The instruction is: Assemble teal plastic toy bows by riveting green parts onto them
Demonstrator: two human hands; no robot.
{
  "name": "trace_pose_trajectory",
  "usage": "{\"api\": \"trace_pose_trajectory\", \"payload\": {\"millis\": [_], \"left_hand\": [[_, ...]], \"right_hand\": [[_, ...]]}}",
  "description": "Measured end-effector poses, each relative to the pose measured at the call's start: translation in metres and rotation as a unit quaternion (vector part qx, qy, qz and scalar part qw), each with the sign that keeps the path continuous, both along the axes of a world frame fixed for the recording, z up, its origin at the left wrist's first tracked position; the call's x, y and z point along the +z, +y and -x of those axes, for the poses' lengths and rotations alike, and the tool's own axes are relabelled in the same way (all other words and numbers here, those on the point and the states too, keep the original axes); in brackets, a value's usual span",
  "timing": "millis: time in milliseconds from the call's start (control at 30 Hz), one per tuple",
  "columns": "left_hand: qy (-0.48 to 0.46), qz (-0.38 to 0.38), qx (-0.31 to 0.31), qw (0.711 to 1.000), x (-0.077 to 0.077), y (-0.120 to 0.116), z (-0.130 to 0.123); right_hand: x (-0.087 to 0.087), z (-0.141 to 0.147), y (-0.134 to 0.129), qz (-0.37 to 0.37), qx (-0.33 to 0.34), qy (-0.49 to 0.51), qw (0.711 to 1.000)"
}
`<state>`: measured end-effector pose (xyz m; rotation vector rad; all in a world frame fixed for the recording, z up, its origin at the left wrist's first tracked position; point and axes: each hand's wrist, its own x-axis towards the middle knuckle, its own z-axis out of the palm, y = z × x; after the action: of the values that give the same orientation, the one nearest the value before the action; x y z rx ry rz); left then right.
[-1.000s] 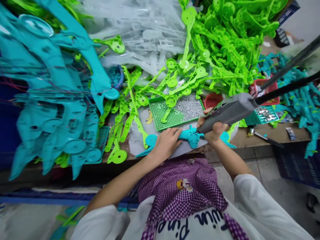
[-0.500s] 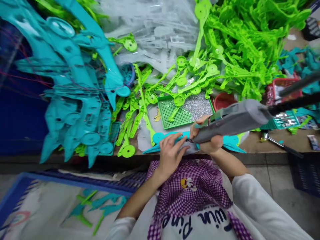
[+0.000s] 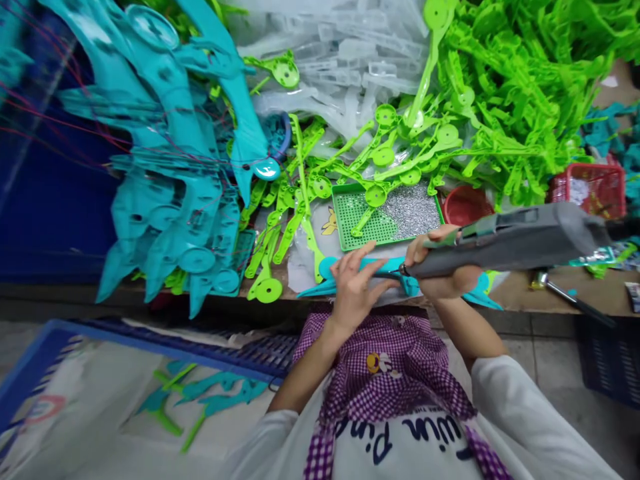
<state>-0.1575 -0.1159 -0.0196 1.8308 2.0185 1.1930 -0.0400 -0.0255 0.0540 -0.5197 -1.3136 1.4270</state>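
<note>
My right hand (image 3: 443, 267) is wrapped round a grey power screwdriver (image 3: 505, 243), which lies nearly level with its thin bit pointing left. Under the bit, a blue plastic part (image 3: 320, 287) lies along the table's front edge, its right end showing beyond my right hand. My left hand (image 3: 357, 280) rests on the blue part beside the bit, thumb and fingers apart; whether a small piece sits at its fingertips is too small to tell. Just behind the hands is a green tray (image 3: 367, 227) with many small silvery screws and a lime green part in it.
Blue parts (image 3: 175, 200) are piled at the left, lime green parts (image 3: 520, 87) at the back right. Translucent parts (image 3: 345, 60) lie at the back. A red bowl (image 3: 465, 205), a red basket (image 3: 595, 187) and a hammer (image 3: 565, 293) are at the right.
The screwdriver's tip has come away from the blue part's middle a little, showing more of the bit. The whole view has shifted, with the scene sitting farther right.
</note>
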Motion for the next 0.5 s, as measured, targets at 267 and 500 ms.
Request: {"api": "trace_pose_trajectory", "payload": {"millis": [267,500], "left_hand": [[0.091,0.132,-0.111,0.981,-0.008,0.015,0.029],[0.099,0.142,-0.112,0.979,-0.010,0.018,0.024]], "right_hand": [[-0.050,0.022,0.016,-0.007,-0.036,-0.077,0.996],[-0.065,0.024,0.018,-0.044,0.040,-0.151,0.987]]}}
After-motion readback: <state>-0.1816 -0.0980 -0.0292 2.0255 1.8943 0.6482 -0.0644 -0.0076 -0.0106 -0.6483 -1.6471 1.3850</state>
